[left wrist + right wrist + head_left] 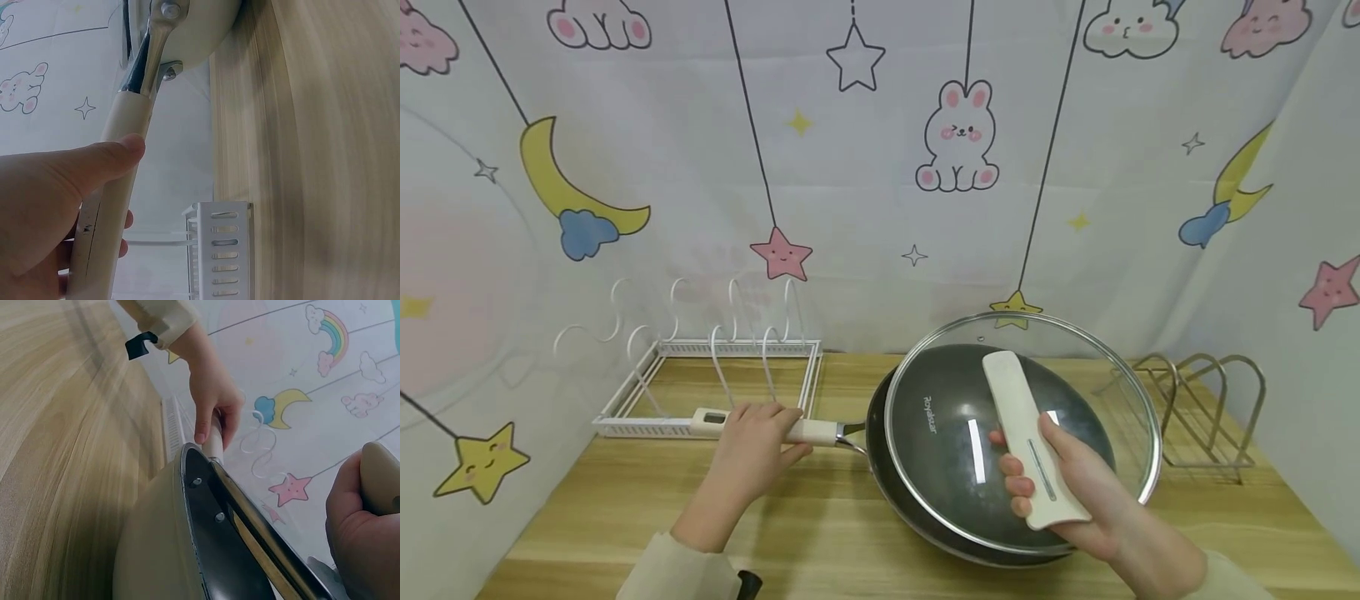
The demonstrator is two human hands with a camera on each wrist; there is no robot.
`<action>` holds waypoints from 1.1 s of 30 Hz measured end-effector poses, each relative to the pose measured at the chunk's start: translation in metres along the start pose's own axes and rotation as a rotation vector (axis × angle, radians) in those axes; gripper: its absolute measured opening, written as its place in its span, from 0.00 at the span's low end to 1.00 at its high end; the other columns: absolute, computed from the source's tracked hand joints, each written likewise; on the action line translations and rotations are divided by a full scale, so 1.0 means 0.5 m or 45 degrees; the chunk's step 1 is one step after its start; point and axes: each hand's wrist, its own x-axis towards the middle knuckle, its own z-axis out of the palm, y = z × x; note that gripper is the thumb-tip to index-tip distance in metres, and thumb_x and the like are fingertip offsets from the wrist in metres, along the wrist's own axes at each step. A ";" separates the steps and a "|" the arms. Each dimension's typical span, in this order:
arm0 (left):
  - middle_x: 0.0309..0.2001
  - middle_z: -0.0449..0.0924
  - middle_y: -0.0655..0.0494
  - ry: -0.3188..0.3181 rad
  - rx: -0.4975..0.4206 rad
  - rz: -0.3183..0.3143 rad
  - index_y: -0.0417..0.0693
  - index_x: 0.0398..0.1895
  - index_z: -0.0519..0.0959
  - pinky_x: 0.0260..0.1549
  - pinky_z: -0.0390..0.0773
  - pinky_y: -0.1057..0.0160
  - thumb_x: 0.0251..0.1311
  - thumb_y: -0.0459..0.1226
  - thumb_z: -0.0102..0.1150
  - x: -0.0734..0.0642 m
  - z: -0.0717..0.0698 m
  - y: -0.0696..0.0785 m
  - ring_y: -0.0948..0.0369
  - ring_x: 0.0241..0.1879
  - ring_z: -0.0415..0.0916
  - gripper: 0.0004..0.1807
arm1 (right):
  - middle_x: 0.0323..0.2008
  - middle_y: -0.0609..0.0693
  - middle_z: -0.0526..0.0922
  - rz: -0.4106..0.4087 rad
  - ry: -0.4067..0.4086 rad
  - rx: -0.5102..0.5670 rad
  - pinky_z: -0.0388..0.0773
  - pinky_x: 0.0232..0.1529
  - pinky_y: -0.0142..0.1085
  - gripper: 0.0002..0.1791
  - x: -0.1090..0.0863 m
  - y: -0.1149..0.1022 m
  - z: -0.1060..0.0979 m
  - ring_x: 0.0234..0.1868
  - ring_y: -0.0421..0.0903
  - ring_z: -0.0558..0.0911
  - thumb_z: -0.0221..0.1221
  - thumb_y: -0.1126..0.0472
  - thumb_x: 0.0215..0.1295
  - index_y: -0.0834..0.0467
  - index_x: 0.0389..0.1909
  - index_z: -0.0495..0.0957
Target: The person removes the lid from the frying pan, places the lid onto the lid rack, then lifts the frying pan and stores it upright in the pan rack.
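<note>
gripping one pan (887, 479) is one left hand (754, 446); one lid (1021, 417), one right hand (1093, 492).

I observe the left sleeve (677, 571) to be cream, plain, with its cuff ending short of the wrist. A black tab (137, 347), flat-ended with a short curved band, protrudes beside that cuff. The right sleeve (1225, 579) is likewise cream. Left hand (758, 440) and right hand (1092, 492): bare.
</note>
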 end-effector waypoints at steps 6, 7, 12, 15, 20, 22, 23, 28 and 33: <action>0.39 0.83 0.50 -0.001 -0.003 0.003 0.45 0.43 0.81 0.54 0.71 0.46 0.43 0.49 0.73 -0.003 0.000 -0.001 0.51 0.43 0.79 0.25 | 0.33 0.46 0.73 0.000 0.008 -0.007 0.76 0.32 0.28 0.32 -0.003 -0.004 0.000 0.28 0.38 0.72 0.29 0.37 0.73 0.59 0.58 0.59; 0.39 0.83 0.50 -0.003 -0.004 0.002 0.45 0.43 0.81 0.54 0.71 0.46 0.43 0.49 0.72 -0.003 0.000 -0.001 0.51 0.43 0.79 0.25 | 0.33 0.46 0.73 0.001 0.013 -0.009 0.76 0.32 0.28 0.32 -0.003 -0.005 0.000 0.28 0.38 0.72 0.29 0.37 0.73 0.59 0.58 0.59; 0.39 0.83 0.50 -0.002 -0.005 0.000 0.45 0.44 0.81 0.54 0.71 0.45 0.44 0.49 0.72 -0.004 -0.002 -0.001 0.50 0.44 0.79 0.25 | 0.32 0.46 0.73 -0.001 0.021 -0.024 0.76 0.31 0.28 0.32 -0.005 -0.009 0.000 0.28 0.38 0.72 0.29 0.37 0.72 0.59 0.58 0.59; 0.39 0.83 0.51 0.002 -0.004 0.002 0.45 0.44 0.81 0.54 0.71 0.45 0.43 0.49 0.72 -0.004 -0.002 -0.001 0.50 0.44 0.79 0.25 | 0.32 0.46 0.73 -0.003 0.020 -0.027 0.76 0.31 0.28 0.32 -0.006 -0.011 -0.001 0.28 0.38 0.72 0.29 0.37 0.73 0.59 0.58 0.59; 0.40 0.83 0.50 -0.006 -0.005 -0.007 0.45 0.44 0.81 0.55 0.70 0.44 0.44 0.49 0.72 -0.004 -0.001 0.000 0.49 0.44 0.79 0.25 | 0.32 0.46 0.73 -0.007 0.022 -0.032 0.75 0.31 0.28 0.32 -0.009 -0.013 -0.004 0.27 0.38 0.71 0.29 0.37 0.73 0.59 0.58 0.59; 0.40 0.83 0.50 -0.013 -0.006 -0.012 0.45 0.44 0.81 0.56 0.70 0.43 0.44 0.49 0.72 -0.004 -0.001 0.000 0.49 0.45 0.79 0.26 | 0.32 0.46 0.73 -0.008 0.023 -0.032 0.75 0.31 0.28 0.32 -0.011 -0.013 -0.005 0.27 0.38 0.71 0.29 0.37 0.73 0.59 0.58 0.59; 0.41 0.83 0.49 -0.016 -0.006 -0.013 0.45 0.45 0.81 0.56 0.69 0.43 0.44 0.49 0.72 -0.004 0.000 0.001 0.49 0.45 0.79 0.26 | 0.32 0.47 0.73 -0.008 0.022 -0.029 0.75 0.31 0.28 0.32 -0.012 -0.014 -0.006 0.27 0.38 0.71 0.29 0.37 0.73 0.59 0.58 0.59; 0.42 0.83 0.48 -0.017 -0.007 -0.011 0.44 0.46 0.80 0.57 0.68 0.40 0.44 0.49 0.72 -0.004 -0.002 0.002 0.48 0.46 0.79 0.27 | 0.33 0.47 0.73 -0.012 -0.013 -0.004 0.76 0.32 0.29 0.31 -0.016 -0.016 -0.009 0.28 0.38 0.72 0.28 0.38 0.73 0.59 0.58 0.59; 0.43 0.82 0.47 -0.011 -0.022 -0.018 0.44 0.46 0.80 0.58 0.67 0.39 0.44 0.50 0.72 -0.004 -0.004 0.004 0.48 0.48 0.78 0.27 | 0.34 0.48 0.73 -0.028 -0.051 0.012 0.76 0.33 0.29 0.32 -0.019 -0.019 -0.011 0.29 0.39 0.72 0.26 0.39 0.73 0.59 0.59 0.59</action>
